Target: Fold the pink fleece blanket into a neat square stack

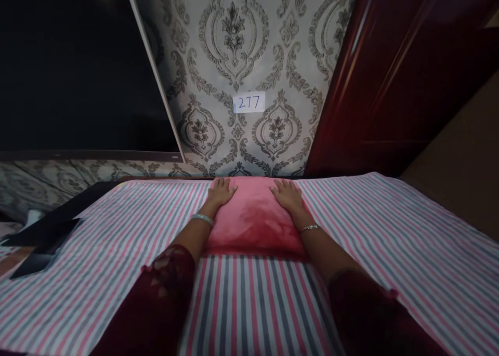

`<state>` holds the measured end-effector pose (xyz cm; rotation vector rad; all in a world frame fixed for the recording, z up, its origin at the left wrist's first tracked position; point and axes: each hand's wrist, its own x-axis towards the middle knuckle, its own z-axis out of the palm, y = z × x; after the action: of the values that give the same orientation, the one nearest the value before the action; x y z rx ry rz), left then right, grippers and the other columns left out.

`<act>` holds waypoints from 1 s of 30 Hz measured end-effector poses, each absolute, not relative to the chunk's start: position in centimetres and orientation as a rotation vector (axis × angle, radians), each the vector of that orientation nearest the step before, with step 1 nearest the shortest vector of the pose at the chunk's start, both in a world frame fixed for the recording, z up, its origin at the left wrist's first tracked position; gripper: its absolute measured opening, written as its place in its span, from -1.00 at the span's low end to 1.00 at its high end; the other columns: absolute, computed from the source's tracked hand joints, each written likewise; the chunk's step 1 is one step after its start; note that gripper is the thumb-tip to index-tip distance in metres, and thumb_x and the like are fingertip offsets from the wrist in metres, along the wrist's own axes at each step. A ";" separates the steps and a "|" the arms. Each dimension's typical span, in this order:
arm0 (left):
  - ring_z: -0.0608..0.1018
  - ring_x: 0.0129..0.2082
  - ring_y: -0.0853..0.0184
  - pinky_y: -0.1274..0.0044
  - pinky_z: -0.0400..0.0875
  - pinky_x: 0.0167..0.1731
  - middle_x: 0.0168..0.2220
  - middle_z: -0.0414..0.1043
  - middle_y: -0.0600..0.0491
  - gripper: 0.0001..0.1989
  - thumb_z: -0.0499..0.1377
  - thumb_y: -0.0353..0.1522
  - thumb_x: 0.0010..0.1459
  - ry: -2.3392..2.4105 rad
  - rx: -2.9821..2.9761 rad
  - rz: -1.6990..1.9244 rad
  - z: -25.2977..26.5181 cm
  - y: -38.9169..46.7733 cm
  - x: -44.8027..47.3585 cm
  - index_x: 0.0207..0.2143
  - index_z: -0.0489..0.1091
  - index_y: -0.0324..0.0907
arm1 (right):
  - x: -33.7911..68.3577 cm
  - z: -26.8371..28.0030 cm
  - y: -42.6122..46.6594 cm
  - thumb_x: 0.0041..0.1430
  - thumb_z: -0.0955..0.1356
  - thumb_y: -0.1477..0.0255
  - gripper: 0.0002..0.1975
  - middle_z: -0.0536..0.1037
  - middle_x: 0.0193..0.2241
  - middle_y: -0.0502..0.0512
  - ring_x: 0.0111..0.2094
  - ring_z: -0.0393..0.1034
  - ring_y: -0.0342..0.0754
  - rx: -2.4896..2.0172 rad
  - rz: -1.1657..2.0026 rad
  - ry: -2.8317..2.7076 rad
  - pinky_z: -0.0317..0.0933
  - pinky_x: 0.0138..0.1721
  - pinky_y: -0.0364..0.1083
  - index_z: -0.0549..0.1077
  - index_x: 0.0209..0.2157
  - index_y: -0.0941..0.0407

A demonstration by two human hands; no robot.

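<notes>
A folded pink and red plush cloth lies flat on the striped cover, its far edge close to the wall. My left hand rests palm down on its far left corner, fingers stretched out. On the far right corner lies my right hand, also flat with the fingers spread. Neither hand grips the cloth. The underside of the cloth and its inner layers are hidden.
A pink, grey and white striped cover spreads over the table. At the left, a dark flat panel lies by the edge. Behind stand a large black screen, patterned wallpaper with a "277" paper label, and a dark red glossy panel.
</notes>
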<state>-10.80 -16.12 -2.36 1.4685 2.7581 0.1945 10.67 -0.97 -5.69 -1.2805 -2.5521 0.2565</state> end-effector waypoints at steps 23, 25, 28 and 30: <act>0.08 0.43 0.05 0.02 -0.11 0.36 0.45 0.04 -0.04 -0.41 -0.12 -0.08 0.42 2.466 2.161 0.176 -5.2 -25.4 -1.3 0.41 0.09 -0.01 | 16.2 -6.6 -12.0 0.47 0.10 0.16 -0.45 0.13 0.42 0.10 0.43 -0.07 0.17 -0.773 0.094 -2.740 -0.15 0.36 0.27 0.19 0.39 -0.02; 0.13 0.42 0.08 0.09 -0.07 0.37 0.43 0.09 -0.06 -0.42 -0.12 -0.09 0.42 2.478 2.166 0.202 -4.9 -26.0 -1.3 0.39 0.13 -0.05 | 17.0 -6.6 -12.1 0.47 0.09 0.20 -0.46 0.17 0.40 0.11 0.42 -0.03 0.11 -0.728 0.108 -2.733 -0.15 0.37 0.20 0.21 0.38 0.03; 0.16 0.41 0.09 0.16 -0.05 0.38 0.40 0.15 -0.14 -0.40 -0.07 -0.09 0.40 2.492 2.191 0.174 -5.0 -28.0 -1.7 0.38 0.16 -0.14 | 19.4 -7.2 -12.3 0.46 0.12 0.20 -0.45 0.19 0.39 0.15 0.41 -0.02 0.11 -0.682 0.065 -2.731 -0.21 0.38 0.21 0.21 0.37 0.06; 0.16 0.41 0.03 0.09 -0.12 0.38 0.39 0.16 -0.19 -0.35 0.01 -0.05 0.36 2.494 2.229 0.141 -5.3 -29.8 -2.4 0.38 0.16 -0.17 | 21.6 -7.8 -12.5 0.42 0.18 0.15 -0.40 0.18 0.40 0.19 0.42 -0.05 0.16 -0.669 -0.002 -2.734 -0.28 0.38 0.28 0.18 0.39 0.05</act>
<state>-2.40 -29.83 -5.26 2.2288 2.4938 0.1406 21.60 -12.50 -7.83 -0.6688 -2.7342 -0.0023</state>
